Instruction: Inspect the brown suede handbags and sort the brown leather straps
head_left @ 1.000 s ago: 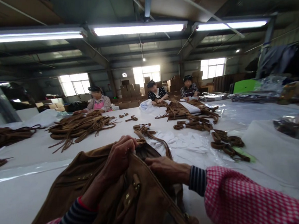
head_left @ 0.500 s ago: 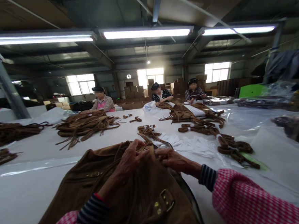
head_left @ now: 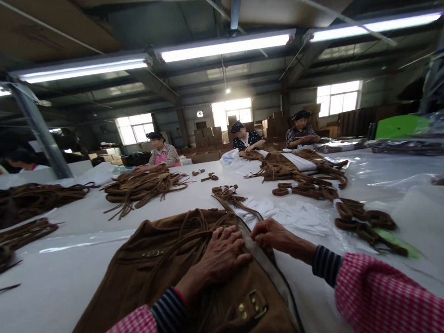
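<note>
A brown bag [head_left: 146, 273] with cords, brass eyelets and a buckle [head_left: 257, 304] lies on the table in front of me. My left hand [head_left: 221, 252] rests on its upper face, fingers stretched out and slightly bent, pressing the fabric and loose cords. At the bag's right side, my right hand [head_left: 272, 236] has its thumb and fingers closed on the opened edge. Below that hand, a pale grey strip of lining [head_left: 266, 266] shows along the dark rim. The fingertips of my right hand are partly hidden.
On the white table [head_left: 69, 277] lie bundles of brown straps [head_left: 148, 184], banded straps [head_left: 366, 217] and white paper pieces [head_left: 298, 215]. Several people work across the table; one wears a dotted top [head_left: 252, 138]. A metal post [head_left: 42, 128] stands at the left.
My left hand has gone from a pinch at the bag's top edge to lying flat lower on its face. The right edge now stands further open, showing pale lining. The view has shifted left.
</note>
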Demonstrator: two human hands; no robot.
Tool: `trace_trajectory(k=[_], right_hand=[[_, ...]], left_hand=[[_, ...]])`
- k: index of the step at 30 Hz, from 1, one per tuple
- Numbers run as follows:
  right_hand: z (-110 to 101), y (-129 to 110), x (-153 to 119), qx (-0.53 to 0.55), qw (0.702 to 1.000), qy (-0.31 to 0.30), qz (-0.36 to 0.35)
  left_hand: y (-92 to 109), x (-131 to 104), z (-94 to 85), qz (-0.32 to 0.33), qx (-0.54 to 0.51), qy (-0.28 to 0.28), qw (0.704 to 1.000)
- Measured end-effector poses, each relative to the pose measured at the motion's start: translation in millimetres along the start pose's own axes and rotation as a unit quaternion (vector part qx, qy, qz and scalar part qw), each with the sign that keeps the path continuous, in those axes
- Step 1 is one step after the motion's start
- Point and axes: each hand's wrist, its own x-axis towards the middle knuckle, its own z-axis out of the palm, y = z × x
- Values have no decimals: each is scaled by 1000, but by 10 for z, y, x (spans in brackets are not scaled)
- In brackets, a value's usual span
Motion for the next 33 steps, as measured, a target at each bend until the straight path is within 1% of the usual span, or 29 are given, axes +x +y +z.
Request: trace_trajectory(k=[2,3,5,6,7,8,10,12,14,16,17,19,20,21,22,23,24,25,26,27,28,30,31,33], right_hand=[[-30,-13,65,-5,1000,24,-12],[-36,-19,99,-5,999,34,-17],[-25,-37,167,4,999,45,-22],[-12,-54,200,13,999,46,-22],[4,-78,231,23,998,47,-21],[21,-108,261,35,998,47,-19],[51,-181,318,61,997,49,-11],[72,-254,374,88,995,54,1],[85,-312,441,121,991,61,15],[90,-354,522,164,984,63,30],[87,-370,568,188,980,61,37],[60,-393,658,234,970,53,45],[34,-398,699,253,965,48,46],[1,-397,733,268,961,45,46],[-36,-390,759,278,959,42,46],[-76,-377,777,284,957,40,46],[-112,-357,788,286,956,39,47],[-140,-333,792,284,957,39,50],[-159,-306,791,280,957,42,55],[-165,-279,789,274,959,45,60],[-159,-254,786,265,961,49,65],[-121,-211,785,241,966,51,78],[-95,-195,790,227,969,48,84],[-43,-168,812,199,975,40,95]], left_hand=[[-32,39,-137,-22,-20,6,1000],[-62,64,-217,-50,-25,25,998],[-159,127,-365,-135,-44,88,986],[-225,162,-420,-178,-61,120,975],[-300,199,-457,-214,-84,138,963],[-379,237,-477,-238,-113,141,954],[-526,318,-483,-260,-171,122,942],[-617,414,-490,-265,-221,122,931],[-616,529,-538,-260,-268,147,916],[-514,654,-622,-239,-312,164,905],[-432,714,-664,-223,-334,160,902],[-245,815,-720,-187,-380,131,896],[-161,850,-729,-168,-415,106,888],[-98,873,-726,-149,-459,85,872],[-65,885,-711,-136,-505,79,849],[-68,885,-687,-133,-539,95,826],[-107,876,-656,-143,-554,130,810],[-177,857,-620,-164,-548,174,802],[-270,831,-580,-191,-521,218,803],[-374,798,-535,-217,-486,248,810],[-476,760,-487,-238,-453,256,820],[-629,677,-392,-249,-416,228,844],[-665,638,-351,-245,-406,208,856],[-642,582,-300,-227,-399,175,871]])
